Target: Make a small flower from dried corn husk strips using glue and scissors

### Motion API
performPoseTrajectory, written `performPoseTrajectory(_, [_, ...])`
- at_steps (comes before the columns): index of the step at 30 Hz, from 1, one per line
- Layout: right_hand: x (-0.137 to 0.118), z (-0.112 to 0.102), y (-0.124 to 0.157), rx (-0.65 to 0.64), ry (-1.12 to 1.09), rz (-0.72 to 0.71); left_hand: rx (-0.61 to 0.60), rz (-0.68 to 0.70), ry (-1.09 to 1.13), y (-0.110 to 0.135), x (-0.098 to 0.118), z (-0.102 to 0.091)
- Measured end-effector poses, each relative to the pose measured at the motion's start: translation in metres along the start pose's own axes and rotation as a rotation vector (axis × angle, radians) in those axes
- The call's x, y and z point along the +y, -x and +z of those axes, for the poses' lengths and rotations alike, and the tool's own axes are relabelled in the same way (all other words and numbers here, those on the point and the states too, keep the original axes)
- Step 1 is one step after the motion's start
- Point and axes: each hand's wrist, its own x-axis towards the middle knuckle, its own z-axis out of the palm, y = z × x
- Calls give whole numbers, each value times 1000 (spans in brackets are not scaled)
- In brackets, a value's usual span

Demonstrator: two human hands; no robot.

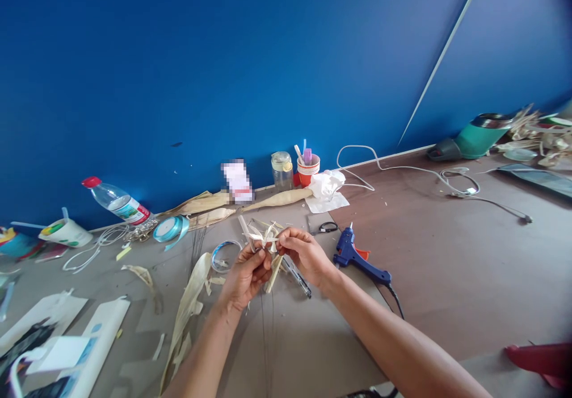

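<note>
A small pale flower of dried husk strips [263, 236] is between my hands over the middle of the table. My left hand [245, 276] pinches it from below, fingers curled under the petals. Thumb and fingertips of my right hand [306, 255] close on a petal at its right side. Just beyond my left hand lies a tape roll [214, 261]. A slim dark-and-silver tool [298, 279], its kind unclear, lies under my right hand beside husk scraps [273, 276]. To the right of that hand rests a blue hot glue gun [357, 255].
Long dried husks [190, 297] lie left of my forearm, with thin dark wires [263, 338] in front. A ribbon spool [167, 229], tilted plastic bottle [118, 204], glass jar [282, 174] and red paper cup [308, 174] line the blue wall. A white cable [411, 170] crosses the back right.
</note>
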Motion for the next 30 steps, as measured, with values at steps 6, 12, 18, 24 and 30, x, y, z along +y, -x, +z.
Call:
performPoseTrajectory(6, [4,-3,-1,-6,-96,74,-22,12,27,0,0,-1])
performPoseTrajectory(12, [2,-3,0,-39,-89,46,-38,17,52,-1,-1,-5])
performPoseTrajectory(18, [3,-6,-3,-60,-91,117,-59,23,36,-1,0,-4])
performPoseTrajectory(24, [5,-3,-2,-18,53,117,-31,-4,-24,1,1,0])
performPoseTrajectory(30, [3,1,0,26,6,89,-18,-11,-44,1,2,1])
